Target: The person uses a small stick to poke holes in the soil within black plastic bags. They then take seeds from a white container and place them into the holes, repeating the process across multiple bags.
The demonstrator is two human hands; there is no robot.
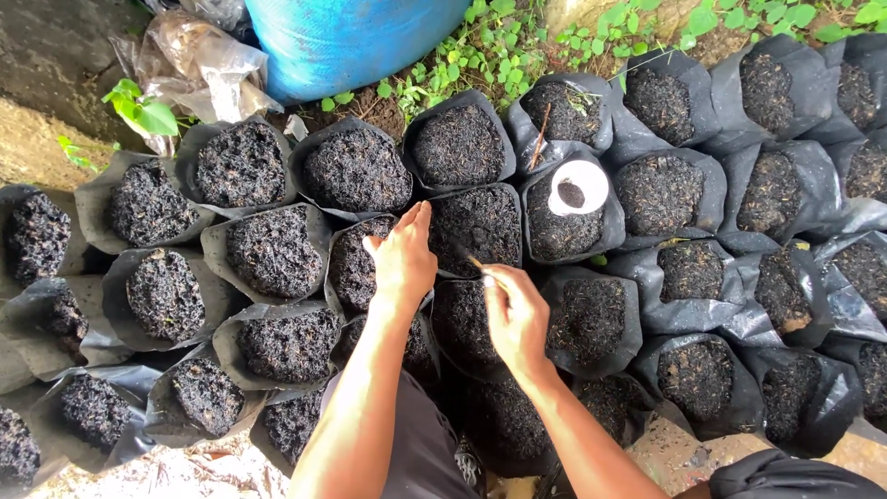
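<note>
My left hand [403,261] rests with fingers together on the rim of a black soil-filled grow bag [358,261], holding nothing that I can see. My right hand [514,314] is closed around a thin stick [471,260] whose tip points into the soil of the neighbouring grow bag [476,226]. A small white cup [578,188] holding something dark sits on the soil of another bag [554,231] just right of it. Many more black bags of dark soil stand packed together all around both hands.
A large blue sack [351,37] stands at the top, with crumpled clear plastic [199,65] to its left. Green weeds [499,46] grow along the back. Bare sandy ground [28,148] lies at left. A dark trouser leg [420,453] shows at bottom.
</note>
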